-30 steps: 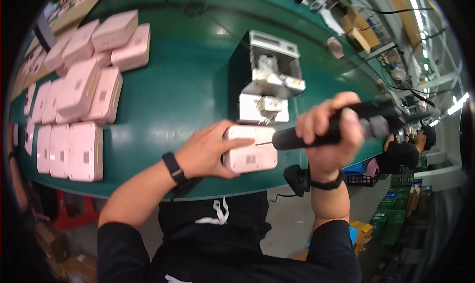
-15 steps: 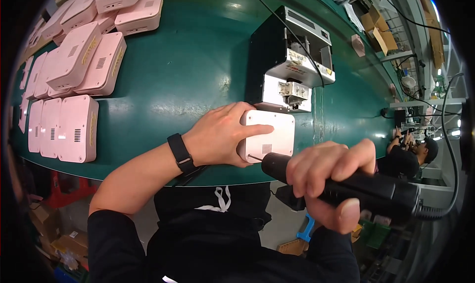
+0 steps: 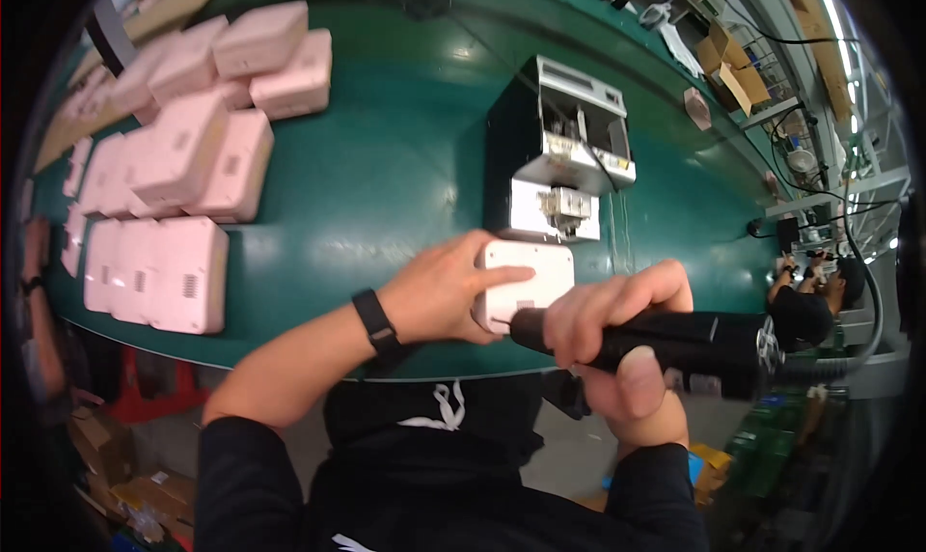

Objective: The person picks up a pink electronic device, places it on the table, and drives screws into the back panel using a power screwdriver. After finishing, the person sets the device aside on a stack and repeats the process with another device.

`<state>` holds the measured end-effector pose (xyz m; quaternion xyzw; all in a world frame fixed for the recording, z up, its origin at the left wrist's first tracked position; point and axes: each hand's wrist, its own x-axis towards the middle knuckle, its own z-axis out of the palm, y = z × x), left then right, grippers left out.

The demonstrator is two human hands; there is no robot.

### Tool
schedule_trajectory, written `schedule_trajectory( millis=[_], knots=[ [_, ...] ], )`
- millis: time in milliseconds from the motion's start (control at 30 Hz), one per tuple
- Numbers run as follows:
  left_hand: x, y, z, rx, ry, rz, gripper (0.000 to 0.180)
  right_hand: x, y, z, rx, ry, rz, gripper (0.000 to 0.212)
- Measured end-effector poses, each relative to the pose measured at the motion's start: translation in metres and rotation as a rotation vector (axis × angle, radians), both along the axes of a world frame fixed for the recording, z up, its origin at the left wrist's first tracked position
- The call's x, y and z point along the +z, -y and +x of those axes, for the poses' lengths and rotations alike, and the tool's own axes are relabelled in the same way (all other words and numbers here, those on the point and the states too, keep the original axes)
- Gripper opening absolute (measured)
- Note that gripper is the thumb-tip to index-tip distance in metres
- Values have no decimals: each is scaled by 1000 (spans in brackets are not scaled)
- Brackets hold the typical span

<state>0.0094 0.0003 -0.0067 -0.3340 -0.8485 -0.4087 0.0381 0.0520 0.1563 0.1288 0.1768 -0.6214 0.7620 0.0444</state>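
Observation:
A pale pink box-shaped housing (image 3: 550,272) with rounded corners, corner holes and a vent patch lies at the table's near edge. My left hand (image 3: 449,287) grips it from the left side, the index finger stretched across its top. In my right hand (image 3: 617,335) is a black electric screwdriver (image 3: 694,349), held almost level with its cord trailing right. Its thin bit reaches the housing's near left corner; whether it sits in the hole I cannot make out. Just beyond the housing stands a black and silver screw feeder machine (image 3: 564,137).
Stacks of similar pink housings (image 3: 188,272) occupy the left of the green table (image 3: 386,156). An open cardboard box (image 3: 733,65) stands at the far right. Other people are at the right (image 3: 820,301) and left edges. A red stool (image 3: 159,388) is below the table.
The whole view has shifted, so table items sit lower and the left stacks further right. Another person's arm now shows at the left edge. My grip on both housing and screwdriver is unchanged.

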Motion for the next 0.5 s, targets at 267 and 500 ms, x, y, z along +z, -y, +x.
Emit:
schedule_trajectory(
  millis=[267,500],
  knots=[
    [37,58,60,34,649,126,71,-21,-111,-26,-391,-168,-94,23],
    [25,105,107,128,1614,1144,65,-78,-153,-7,-516,-55,-179,13]
  ],
)
